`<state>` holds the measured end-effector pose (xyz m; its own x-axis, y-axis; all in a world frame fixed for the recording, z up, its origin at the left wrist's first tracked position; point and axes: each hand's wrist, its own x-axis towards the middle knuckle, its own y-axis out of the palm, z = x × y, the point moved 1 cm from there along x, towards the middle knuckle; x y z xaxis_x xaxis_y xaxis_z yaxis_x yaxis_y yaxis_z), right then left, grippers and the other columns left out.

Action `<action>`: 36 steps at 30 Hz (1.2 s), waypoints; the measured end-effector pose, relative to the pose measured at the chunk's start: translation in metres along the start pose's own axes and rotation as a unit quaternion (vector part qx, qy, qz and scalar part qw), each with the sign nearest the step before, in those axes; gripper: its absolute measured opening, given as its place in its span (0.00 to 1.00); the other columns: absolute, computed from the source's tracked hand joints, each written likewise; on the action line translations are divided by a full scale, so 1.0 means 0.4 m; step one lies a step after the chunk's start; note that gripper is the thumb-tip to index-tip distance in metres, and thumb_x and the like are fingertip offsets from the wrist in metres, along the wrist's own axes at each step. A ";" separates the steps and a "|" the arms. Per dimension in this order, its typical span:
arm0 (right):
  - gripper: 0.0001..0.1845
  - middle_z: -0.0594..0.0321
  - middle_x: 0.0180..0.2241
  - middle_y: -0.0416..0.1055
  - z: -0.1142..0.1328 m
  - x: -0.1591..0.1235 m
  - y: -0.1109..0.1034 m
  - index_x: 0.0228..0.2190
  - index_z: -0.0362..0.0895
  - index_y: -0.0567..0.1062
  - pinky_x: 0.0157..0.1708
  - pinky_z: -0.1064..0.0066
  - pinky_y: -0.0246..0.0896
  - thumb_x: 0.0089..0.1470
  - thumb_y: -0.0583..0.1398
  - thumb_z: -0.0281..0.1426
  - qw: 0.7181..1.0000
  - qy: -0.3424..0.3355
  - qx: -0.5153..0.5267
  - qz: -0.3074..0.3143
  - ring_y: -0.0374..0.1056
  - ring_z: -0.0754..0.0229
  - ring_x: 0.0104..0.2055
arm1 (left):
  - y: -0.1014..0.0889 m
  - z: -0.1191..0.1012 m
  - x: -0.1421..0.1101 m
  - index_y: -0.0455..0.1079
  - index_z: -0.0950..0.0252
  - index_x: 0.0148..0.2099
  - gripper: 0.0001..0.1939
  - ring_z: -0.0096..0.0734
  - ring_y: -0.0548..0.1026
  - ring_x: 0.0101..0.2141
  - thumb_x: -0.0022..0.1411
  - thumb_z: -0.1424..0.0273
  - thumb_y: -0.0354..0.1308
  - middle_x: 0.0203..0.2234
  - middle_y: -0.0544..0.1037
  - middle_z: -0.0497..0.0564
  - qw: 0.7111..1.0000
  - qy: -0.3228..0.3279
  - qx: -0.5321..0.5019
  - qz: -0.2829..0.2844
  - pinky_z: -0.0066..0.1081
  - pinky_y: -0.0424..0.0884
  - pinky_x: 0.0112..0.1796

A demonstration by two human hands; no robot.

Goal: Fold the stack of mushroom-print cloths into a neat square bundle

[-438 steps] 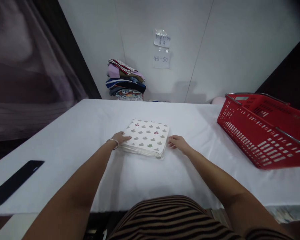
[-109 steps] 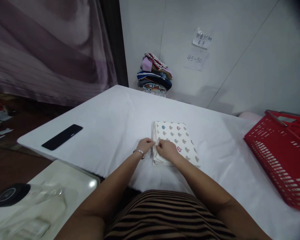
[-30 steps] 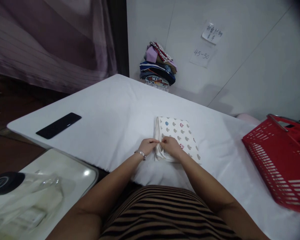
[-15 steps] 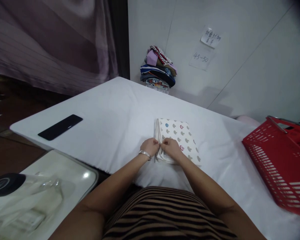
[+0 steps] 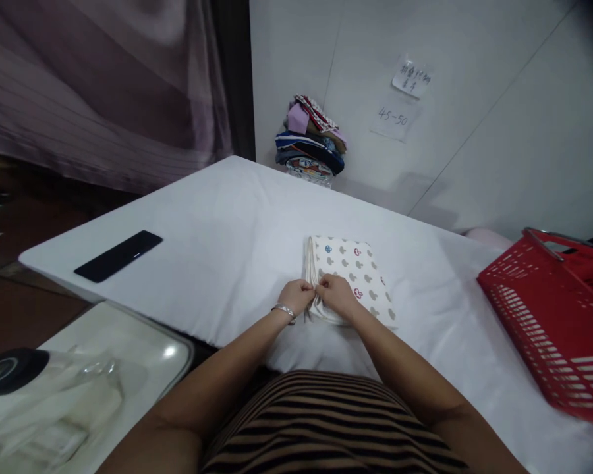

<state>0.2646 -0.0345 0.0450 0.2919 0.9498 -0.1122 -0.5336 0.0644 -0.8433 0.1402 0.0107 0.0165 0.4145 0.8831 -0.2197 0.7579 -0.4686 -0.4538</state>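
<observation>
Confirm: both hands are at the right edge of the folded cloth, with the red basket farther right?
No: the head view shows the left hand and right hand at the left edge of the folded cloth; the red basket is farther right.

The cloth point(image 5: 370, 276) is off-white, printed with grey mushroom-like shapes and a few red and blue ones; folded into a layered rectangle, it lies flat on the table point(image 5: 217, 224), its stacked layers showing and slightly rumpled along the left side

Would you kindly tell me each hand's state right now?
Left hand: closed, pinching an edge of the folded printed cloth.
Right hand: closed, pinching that edge.
</observation>
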 end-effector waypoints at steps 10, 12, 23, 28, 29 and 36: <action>0.10 0.64 0.24 0.71 -0.012 0.011 -0.006 0.25 0.43 0.75 0.28 0.75 0.52 0.49 0.58 0.36 0.999 -0.001 0.023 0.022 0.64 0.64 0.28 | -0.011 -0.006 -0.027 0.76 0.65 0.29 0.08 0.27 0.72 0.27 0.50 0.73 0.55 0.19 0.75 0.44 0.995 -0.029 -0.082 0.040 0.24 0.65 0.27; 0.10 0.64 0.23 0.71 -0.012 0.013 -0.006 0.24 0.43 0.75 0.28 0.75 0.52 0.49 0.58 0.35 0.999 -0.001 0.023 0.025 0.65 0.64 0.28 | -0.016 -0.003 -0.027 0.76 0.64 0.29 0.08 0.28 0.72 0.27 0.50 0.72 0.56 0.19 0.75 0.44 0.994 -0.024 -0.087 0.057 0.25 0.65 0.27; 0.08 0.65 0.19 0.70 -0.025 0.002 0.001 0.22 0.43 0.73 0.26 0.76 0.53 0.46 0.56 0.31 0.997 0.016 0.075 0.000 0.64 0.65 0.23 | -0.028 0.022 0.023 0.72 0.63 0.30 0.06 0.27 0.70 0.26 0.51 0.67 0.57 0.21 0.73 0.45 0.997 0.016 0.044 -0.053 0.25 0.62 0.28; 0.08 0.65 0.20 0.71 -0.035 0.000 0.009 0.23 0.43 0.74 0.26 0.76 0.54 0.47 0.56 0.32 0.995 0.010 0.094 -0.013 0.64 0.65 0.23 | -0.021 0.013 0.025 0.70 0.63 0.35 0.11 0.27 0.70 0.28 0.51 0.63 0.58 0.25 0.73 0.46 0.995 -0.013 0.076 -0.066 0.25 0.60 0.28; 0.08 0.65 0.20 0.71 -0.037 0.000 0.011 0.23 0.43 0.74 0.26 0.76 0.54 0.47 0.56 0.32 0.995 0.009 0.094 -0.017 0.64 0.65 0.24 | -0.021 0.011 0.024 0.70 0.63 0.35 0.10 0.27 0.70 0.28 0.51 0.63 0.58 0.25 0.73 0.46 0.995 -0.013 0.081 -0.065 0.25 0.60 0.28; 0.08 0.65 0.21 0.71 -0.033 0.000 0.014 0.23 0.43 0.73 0.26 0.76 0.53 0.47 0.56 0.32 0.996 -0.004 0.089 -0.028 0.65 0.65 0.25 | -0.016 0.002 0.017 0.70 0.62 0.33 0.09 0.29 0.71 0.29 0.52 0.63 0.57 0.27 0.74 0.47 0.992 -0.002 0.118 -0.053 0.26 0.60 0.29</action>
<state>0.2721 -0.0383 0.0333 0.3190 0.9457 -0.0627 -0.6486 0.1696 -0.7419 0.1377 0.0196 0.0172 0.3376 0.9271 -0.1628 0.6581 -0.3561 -0.6634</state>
